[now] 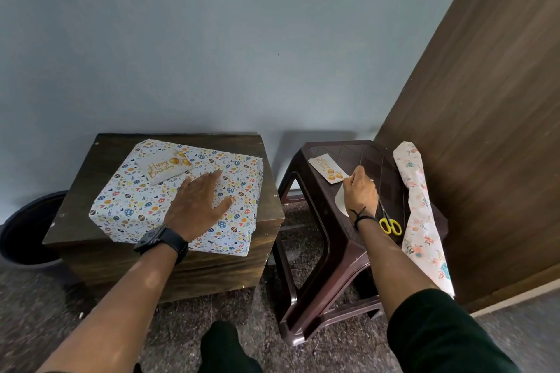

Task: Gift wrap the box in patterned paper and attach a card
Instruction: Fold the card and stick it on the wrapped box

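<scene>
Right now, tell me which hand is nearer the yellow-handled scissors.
Right. The right hand is on the plastic stool, just left of the scissors; the left hand lies flat on the wrapped box, on the other table.

A pale blue wall (pixel 212 39) fills the upper frame; a brown wooden panel (pixel 485 130) slants at right; speckled dark floor (pixel 266 306) lies below.

"Happy Birthday" in gold script on the card (pixel 165 167) atop the wrapped box (pixel 145 209)
</scene>
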